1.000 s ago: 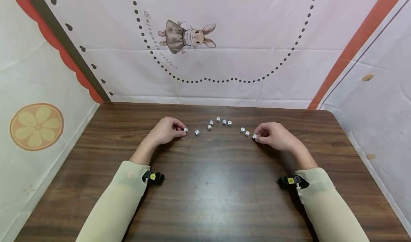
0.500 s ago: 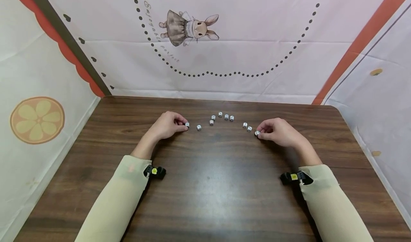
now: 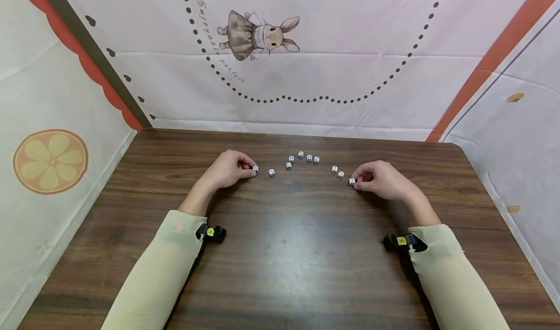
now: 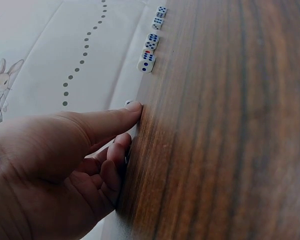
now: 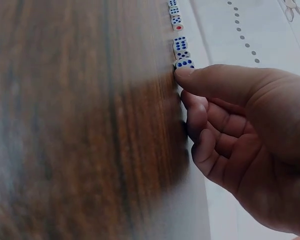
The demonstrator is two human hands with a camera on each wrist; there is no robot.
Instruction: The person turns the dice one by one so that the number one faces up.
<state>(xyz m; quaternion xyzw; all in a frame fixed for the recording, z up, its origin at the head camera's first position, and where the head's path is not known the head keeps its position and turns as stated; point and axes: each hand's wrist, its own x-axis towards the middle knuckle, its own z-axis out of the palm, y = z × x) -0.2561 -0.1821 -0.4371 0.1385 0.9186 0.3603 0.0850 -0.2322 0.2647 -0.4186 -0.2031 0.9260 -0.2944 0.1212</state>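
My left hand (image 3: 227,168) pinches a small white die (image 3: 255,168) between thumb and fingers, down at the tabletop. In the left wrist view the thumb hides most of that die. Opposite, my right hand (image 3: 379,179) pinches another die (image 3: 352,182), whose blue-dotted face shows past the thumb in the right wrist view. Between the hands several more white dice lie in a loose arc. One die (image 3: 271,173) sits just right of the left hand; two others, a die (image 3: 341,174) and a die (image 3: 334,169), sit left of the right hand.
At the top of the arc, a die (image 3: 300,154) lies near several others. The brown wooden table (image 3: 280,252) meets a printed cloth (image 3: 350,77) at its back edge, and cloth also hangs at both sides. Each sleeve cuff carries a black wrist camera (image 3: 395,242).
The head view has tilted down and then settled, so the table sits higher in it. The die in my right hand has turned slightly. Both hands keep nearly the same places among the dice.
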